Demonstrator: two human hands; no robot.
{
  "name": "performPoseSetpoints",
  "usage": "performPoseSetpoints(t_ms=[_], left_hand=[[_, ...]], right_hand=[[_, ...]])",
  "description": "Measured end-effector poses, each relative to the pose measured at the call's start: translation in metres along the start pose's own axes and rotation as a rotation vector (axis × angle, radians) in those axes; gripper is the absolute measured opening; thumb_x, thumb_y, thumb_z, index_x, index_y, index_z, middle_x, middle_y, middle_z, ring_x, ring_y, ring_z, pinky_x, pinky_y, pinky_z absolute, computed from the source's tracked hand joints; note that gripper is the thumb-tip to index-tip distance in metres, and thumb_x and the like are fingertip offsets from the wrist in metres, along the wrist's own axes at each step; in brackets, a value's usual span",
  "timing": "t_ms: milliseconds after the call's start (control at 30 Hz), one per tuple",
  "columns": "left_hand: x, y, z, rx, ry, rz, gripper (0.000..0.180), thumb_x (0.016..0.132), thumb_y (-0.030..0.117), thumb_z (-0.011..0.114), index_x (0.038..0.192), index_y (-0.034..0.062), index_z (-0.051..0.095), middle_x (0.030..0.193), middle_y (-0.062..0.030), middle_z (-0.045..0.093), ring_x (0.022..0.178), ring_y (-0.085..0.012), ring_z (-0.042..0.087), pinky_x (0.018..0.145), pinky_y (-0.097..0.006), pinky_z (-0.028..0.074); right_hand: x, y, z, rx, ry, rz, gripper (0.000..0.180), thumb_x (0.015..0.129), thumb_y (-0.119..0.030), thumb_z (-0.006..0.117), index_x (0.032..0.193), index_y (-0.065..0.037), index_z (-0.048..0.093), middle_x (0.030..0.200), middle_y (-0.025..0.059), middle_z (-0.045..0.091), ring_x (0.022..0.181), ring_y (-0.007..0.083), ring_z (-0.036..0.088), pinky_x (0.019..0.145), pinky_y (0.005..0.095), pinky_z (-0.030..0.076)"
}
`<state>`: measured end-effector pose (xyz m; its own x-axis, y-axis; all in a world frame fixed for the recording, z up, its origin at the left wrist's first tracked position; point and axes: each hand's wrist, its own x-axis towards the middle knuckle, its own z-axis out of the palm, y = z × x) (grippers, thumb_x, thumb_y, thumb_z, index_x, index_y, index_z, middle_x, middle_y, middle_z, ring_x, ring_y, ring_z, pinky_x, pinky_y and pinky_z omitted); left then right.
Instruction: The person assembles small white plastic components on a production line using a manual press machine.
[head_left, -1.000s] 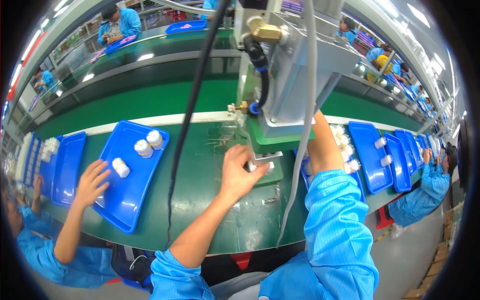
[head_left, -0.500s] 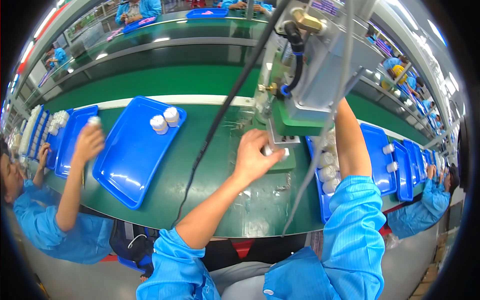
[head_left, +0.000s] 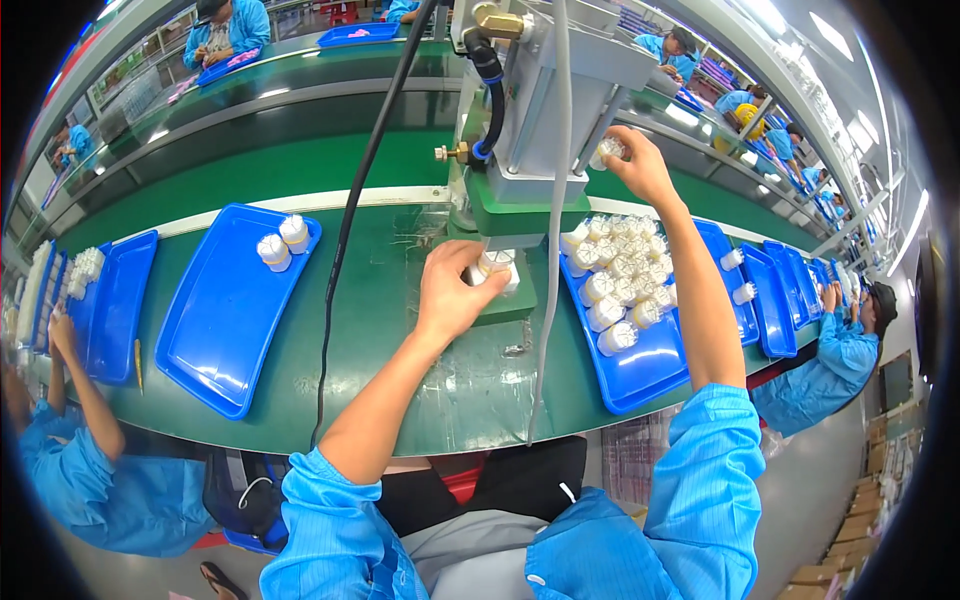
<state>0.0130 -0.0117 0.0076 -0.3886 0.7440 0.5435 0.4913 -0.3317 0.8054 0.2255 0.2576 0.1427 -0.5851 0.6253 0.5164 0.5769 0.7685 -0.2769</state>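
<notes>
My left hand is closed around a short white cylindrical part standing in a white block fixture beneath a pneumatic press. The press head is just above that part. Raised beyond the press's right side, my right hand pinches a similar white part with a ribbed, clear-looking end. Below my right forearm, a blue tray carries many more white cylindrical parts. To the left, another blue tray bears two white parts in its far right corner.
A black cable and a grey hose hang in front of the workbench. Co-workers sit on both sides, one at the left and one at the right, with more blue trays.
My right hand, hidden behind the press before, now shows with a white part. My left hand stays at the fixture. The view has shifted, and the left co-worker's hand has left my left tray's side.
</notes>
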Motion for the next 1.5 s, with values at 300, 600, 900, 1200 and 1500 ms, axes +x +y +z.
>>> performPoseSetpoints(t_ms=[300, 600, 900, 1200, 1500], left_hand=[[0.000, 0.008, -0.007, 0.003, -0.069, -0.030, 0.031, 0.071, 0.026, 0.080, 0.091, 0.0030, 0.074, 0.097, -0.0143, 0.071, 0.097, -0.0344, 0.064, 0.092, -0.043, 0.047], [0.005, 0.008, -0.005, 0.004, -0.083, -0.005, 0.035, 0.070, 0.027, 0.082, 0.090, 0.0003, 0.072, 0.092, -0.0145, 0.069, 0.093, -0.0330, 0.063, 0.086, -0.043, 0.048], [0.010, 0.004, -0.007, -0.192, -0.005, -0.152, 0.047, 0.073, 0.028, 0.086, 0.103, -0.0040, 0.071, 0.099, -0.0138, 0.067, 0.090, -0.0243, 0.060, 0.078, -0.038, 0.049], [-0.004, -0.013, -0.102, 0.036, 0.090, -0.270, 0.048, 0.076, 0.024, 0.081, 0.119, 0.0037, 0.070, 0.094, -0.0055, 0.068, 0.072, -0.0106, 0.052, 0.068, -0.027, 0.047], [-0.038, -0.010, -0.150, 0.298, 0.025, -0.391, 0.048, 0.077, 0.018, 0.079, 0.119, -0.0012, 0.068, 0.080, -0.0026, 0.065, 0.064, -0.0066, 0.050, 0.062, -0.025, 0.045]], right_hand=[[-0.062, -0.018, -0.032, 0.188, 0.028, 0.046, 0.042, 0.080, -0.011, 0.074, 0.121, -0.010, 0.067, 0.102, 0.0105, 0.061, 0.091, 0.0216, 0.065, 0.083, 0.0324, 0.054], [-0.108, -0.037, -0.042, 0.477, 0.138, 0.146, 0.050, 0.082, -0.005, 0.074, 0.131, -0.005, 0.061, 0.111, 0.0073, 0.062, 0.095, 0.0137, 0.063, 0.085, 0.0289, 0.054], [-0.155, -0.096, -0.035, 1.011, 0.296, 0.222, 0.040, 0.087, -0.004, 0.075, 0.124, -0.001, 0.059, 0.112, 0.0087, 0.067, 0.102, 0.0154, 0.065, 0.090, 0.0293, 0.053], [-0.183, -0.151, 0.021, 1.276, 0.190, 0.317, 0.045, 0.090, -0.006, 0.072, 0.132, -0.003, 0.055, 0.115, 0.0057, 0.062, 0.104, 0.0130, 0.059, 0.092, 0.0290, 0.048], [-0.181, -0.179, 0.048, 1.308, 0.143, 0.387, 0.050, 0.092, -0.009, 0.073, 0.135, 0.003, 0.052, 0.118, 0.0083, 0.063, 0.110, 0.0150, 0.060, 0.099, 0.0309, 0.048]])
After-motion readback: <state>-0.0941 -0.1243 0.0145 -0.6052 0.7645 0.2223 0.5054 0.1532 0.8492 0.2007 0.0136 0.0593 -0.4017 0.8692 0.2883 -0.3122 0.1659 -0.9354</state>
